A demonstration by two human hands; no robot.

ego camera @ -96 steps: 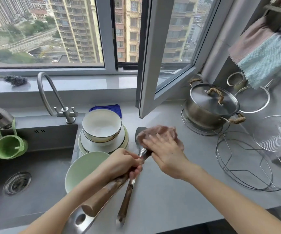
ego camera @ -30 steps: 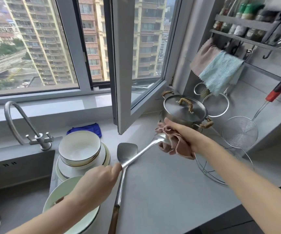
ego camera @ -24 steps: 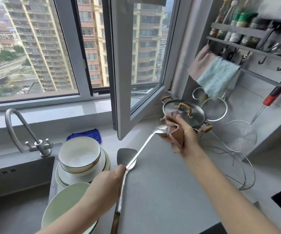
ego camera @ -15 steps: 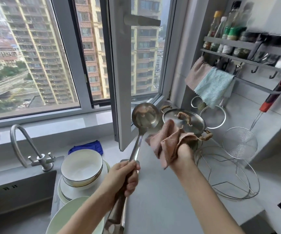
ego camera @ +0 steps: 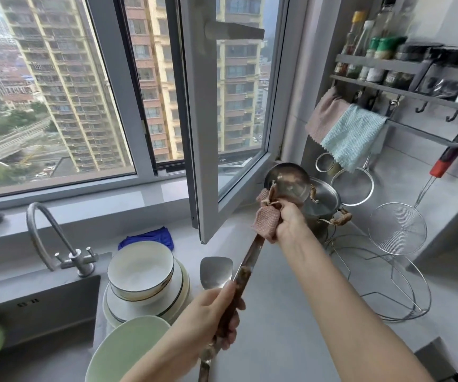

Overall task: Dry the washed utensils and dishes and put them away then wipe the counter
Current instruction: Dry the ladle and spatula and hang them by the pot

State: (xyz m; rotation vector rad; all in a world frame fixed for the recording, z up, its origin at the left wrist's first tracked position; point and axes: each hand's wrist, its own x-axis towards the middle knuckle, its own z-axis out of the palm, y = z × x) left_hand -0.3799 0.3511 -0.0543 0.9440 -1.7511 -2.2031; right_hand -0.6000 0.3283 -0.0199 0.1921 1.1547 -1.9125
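A: Where is the big shiny metal ladle with the brown wooden handle (ego camera: 252, 252)?

B: It is up in the air over the grey tabletop (ego camera: 277, 312). Its round cup is by the open window, in front of the silver pot with the rope handles (ego camera: 322, 205).

A: What are the hands doing?

B: The left hand (ego camera: 211, 321) is wrapped tight around the wooden handle. The right hand (ego camera: 289, 220) squeezes a pink cloth (ego camera: 267, 220) around the thin metal neck, just under the cup.

A: What lies under the ladle?

B: A flat metal spatula (ego camera: 216, 271) lies on the tabletop. Beside it, to the left, is a white bowl with a dark rim (ego camera: 141, 268) on top of a stack of white plates (ego camera: 178, 293). A pale green bowl (ego camera: 124, 351) sits nearer the person.

A: And further out?

B: A blue cloth (ego camera: 147, 237) lies behind the stack. The bent metal tap (ego camera: 54, 244) stands by the dark sink (ego camera: 40, 307). To the right is a round wire rack (ego camera: 387, 285) on the tabletop. A wire skimmer with a red handle (ego camera: 398, 228) leans on the wall. A light blue towel (ego camera: 353, 137) hangs from the wall shelf (ego camera: 404, 86).
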